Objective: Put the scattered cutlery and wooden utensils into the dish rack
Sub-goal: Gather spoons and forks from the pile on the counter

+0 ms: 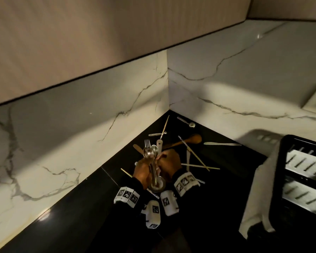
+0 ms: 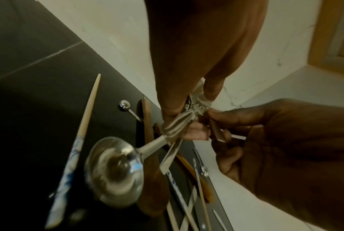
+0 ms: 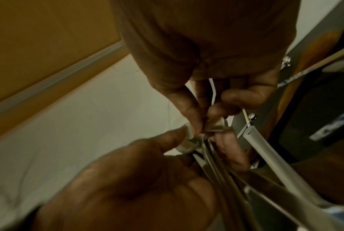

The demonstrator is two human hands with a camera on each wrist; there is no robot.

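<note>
The left hand [image 1: 144,172] grasps the upright cutlery bundle [image 1: 152,161]; the right hand [image 1: 169,164] pinches it alongside. The dish rack [image 1: 303,172] lies well right of the fingers.

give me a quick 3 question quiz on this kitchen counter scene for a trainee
1. True or false: the dish rack already holds the wooden spoon.
2. Multiple choice: what does the left hand grip? A) a bundle of metal cutlery B) a single chopstick C) a towel
3. Short answer: where is the white towel?

Key
1. False: the spoon lies on the black counter, near the corner.
2. A: a fork, spoons and a ladle show in the bundle, and the right hand is at it too.
3. Draped over the rack's left edge.
</note>
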